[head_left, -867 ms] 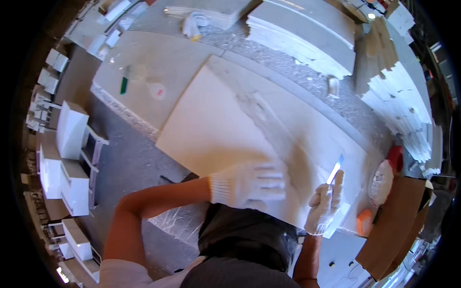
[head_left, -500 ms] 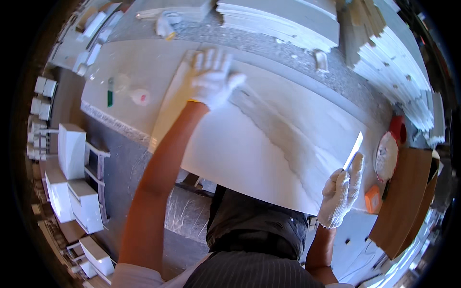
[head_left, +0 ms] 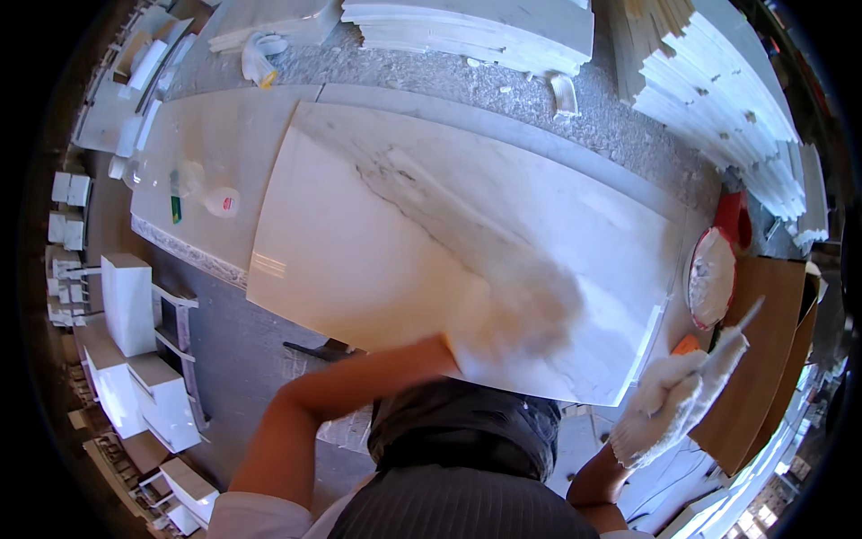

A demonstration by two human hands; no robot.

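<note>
Left hand (head_left: 525,310), blurred, grip unreadable, is lying on the marble slab (head_left: 431,242) before the person; right hand (head_left: 678,404) is clenching a thin blade (head_left: 743,316) beside its edge. Probably heavy, stiff, chip-prone: gripping opposite edges looks safest.

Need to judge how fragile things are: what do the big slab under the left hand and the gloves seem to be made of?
The slab looks like polished white marble or similar stone: grey veining runs across it, and its near-left edge shows a glossy glare. The left hand, motion-blurred on it, and the right hand wear white gloves that look knitted, probably cotton; the weave shows on the right one.
</note>
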